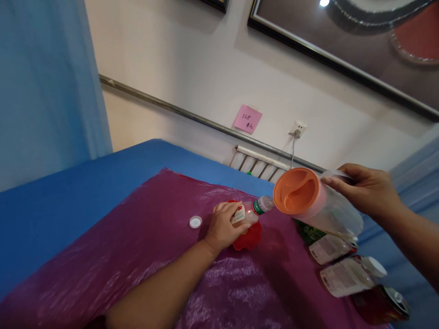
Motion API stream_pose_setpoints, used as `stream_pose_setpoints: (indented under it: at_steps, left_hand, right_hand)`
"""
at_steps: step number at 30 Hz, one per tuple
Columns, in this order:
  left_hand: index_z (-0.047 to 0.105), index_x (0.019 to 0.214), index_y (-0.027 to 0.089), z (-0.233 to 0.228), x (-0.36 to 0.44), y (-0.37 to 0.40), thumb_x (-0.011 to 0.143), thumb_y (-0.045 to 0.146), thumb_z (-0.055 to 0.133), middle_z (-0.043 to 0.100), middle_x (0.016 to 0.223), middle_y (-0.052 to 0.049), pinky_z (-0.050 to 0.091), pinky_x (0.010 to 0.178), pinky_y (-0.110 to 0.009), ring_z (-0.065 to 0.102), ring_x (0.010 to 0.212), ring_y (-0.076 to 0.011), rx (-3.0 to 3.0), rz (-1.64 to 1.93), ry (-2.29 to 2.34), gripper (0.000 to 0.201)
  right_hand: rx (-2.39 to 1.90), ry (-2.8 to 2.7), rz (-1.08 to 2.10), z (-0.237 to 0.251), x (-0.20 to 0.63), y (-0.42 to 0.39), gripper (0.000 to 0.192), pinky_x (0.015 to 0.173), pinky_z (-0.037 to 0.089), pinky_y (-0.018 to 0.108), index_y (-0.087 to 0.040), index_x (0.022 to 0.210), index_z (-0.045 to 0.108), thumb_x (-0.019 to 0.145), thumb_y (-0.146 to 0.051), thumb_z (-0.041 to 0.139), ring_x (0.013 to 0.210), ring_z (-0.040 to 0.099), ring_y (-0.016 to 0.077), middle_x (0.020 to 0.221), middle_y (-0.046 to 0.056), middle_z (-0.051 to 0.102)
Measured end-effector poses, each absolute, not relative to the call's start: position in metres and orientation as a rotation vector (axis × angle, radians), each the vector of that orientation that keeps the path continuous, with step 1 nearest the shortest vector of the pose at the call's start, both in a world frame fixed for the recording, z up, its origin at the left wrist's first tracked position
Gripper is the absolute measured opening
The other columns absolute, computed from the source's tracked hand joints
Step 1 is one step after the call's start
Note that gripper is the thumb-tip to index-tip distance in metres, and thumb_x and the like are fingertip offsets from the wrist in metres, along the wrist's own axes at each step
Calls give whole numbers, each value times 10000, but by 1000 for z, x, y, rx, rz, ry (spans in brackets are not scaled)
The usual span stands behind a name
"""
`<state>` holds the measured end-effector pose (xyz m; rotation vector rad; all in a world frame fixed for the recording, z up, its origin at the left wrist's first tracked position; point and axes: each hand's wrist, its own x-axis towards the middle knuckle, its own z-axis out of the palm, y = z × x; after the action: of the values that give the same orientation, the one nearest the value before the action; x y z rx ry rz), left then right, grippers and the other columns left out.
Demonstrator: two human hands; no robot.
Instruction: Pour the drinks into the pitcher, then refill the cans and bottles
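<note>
My left hand [224, 226] is wrapped round a small clear bottle [248, 212] with a green and red neck band. A red scalloped dish [247, 238] shows beneath the bottle. My right hand [368, 187] grips the handle of a clear plastic pitcher [338, 212], tipped to the left over the table. The pitcher's orange lid [297, 191] is close to the bottle's mouth; I cannot tell whether they touch or whether liquid flows. A white cap [195, 222] lies left of my left hand.
On the right stand a white-labelled container [327, 249], a white-capped bottle [348, 276], a dark red can [380, 304] and a green package [308, 232]. Purple plastic sheeting [137, 237] covers part of the blue table [68, 196]. Behind are a wall rail [171, 108] and a socket [298, 129] with a plugged-in cord.
</note>
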<state>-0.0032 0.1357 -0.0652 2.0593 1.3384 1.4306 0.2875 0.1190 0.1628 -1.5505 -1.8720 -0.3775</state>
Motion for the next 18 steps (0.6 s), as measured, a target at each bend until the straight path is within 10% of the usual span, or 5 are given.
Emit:
stream_pose_setpoints:
  at_steps: [18]
  left_hand:
    - [684,1217,248,-65,-4,136,695,352,883,737,1169,-65,466,1024,-484,624,1107,-293,2047,1427,1336,568]
  right_hand:
    - [-1571,-1869,-365,165,285,116,554,462,307,262,-213,603,631,677,-762,638,505,392,132,502,-37,431]
